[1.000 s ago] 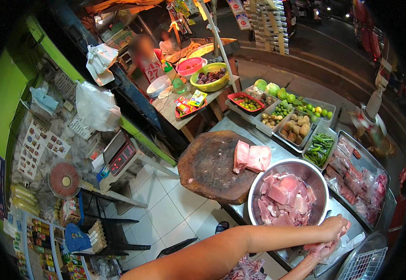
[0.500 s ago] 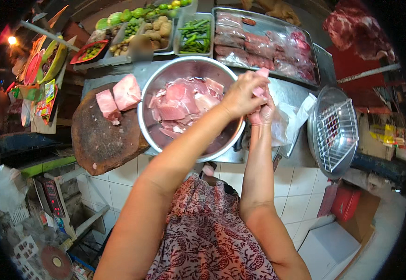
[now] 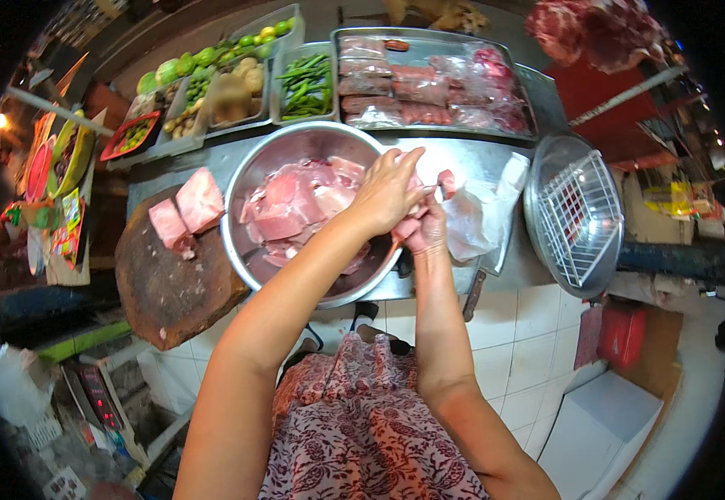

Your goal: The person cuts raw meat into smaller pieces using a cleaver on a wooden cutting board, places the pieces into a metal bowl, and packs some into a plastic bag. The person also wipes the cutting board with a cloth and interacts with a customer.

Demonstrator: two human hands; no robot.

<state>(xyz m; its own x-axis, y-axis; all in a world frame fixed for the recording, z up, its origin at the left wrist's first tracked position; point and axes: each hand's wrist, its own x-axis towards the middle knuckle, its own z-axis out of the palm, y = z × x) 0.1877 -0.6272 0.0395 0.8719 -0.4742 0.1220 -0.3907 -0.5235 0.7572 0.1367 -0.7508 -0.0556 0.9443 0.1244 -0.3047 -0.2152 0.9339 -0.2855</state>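
Observation:
Beside the right rim of a steel bowl [image 3: 242, 242], my two hands meet over a piece of raw pink meat. My left hand [image 3: 382, 193] reaches across the bowl, its fingers bent round the top of the piece. Closed round the lower part of the meat [image 3: 407, 227] is my right hand [image 3: 431, 229]. A small pink chunk [image 3: 447, 182] shows just beyond my fingers; I cannot tell if it is part of the held piece. Large slabs of raw meat [image 3: 292, 200] lie in the bowl, partly hidden by my left forearm.
A round wooden chopping block [image 3: 162, 283] at left bears two meat chunks [image 3: 200, 200]. Right of my hands are clear plastic bags [image 3: 468, 221] and a wooden-handled knife [image 3: 473, 296]. A metal basin with a wire rack [image 3: 579, 217] stands farther right. Behind are a packed-meat tray [image 3: 429, 125] and green chillies [image 3: 306, 86].
The whole view has shifted, with the table things now farther left. My hands have come lower and closer to the bowl's rim, still together on the meat. The knife handle shows more fully.

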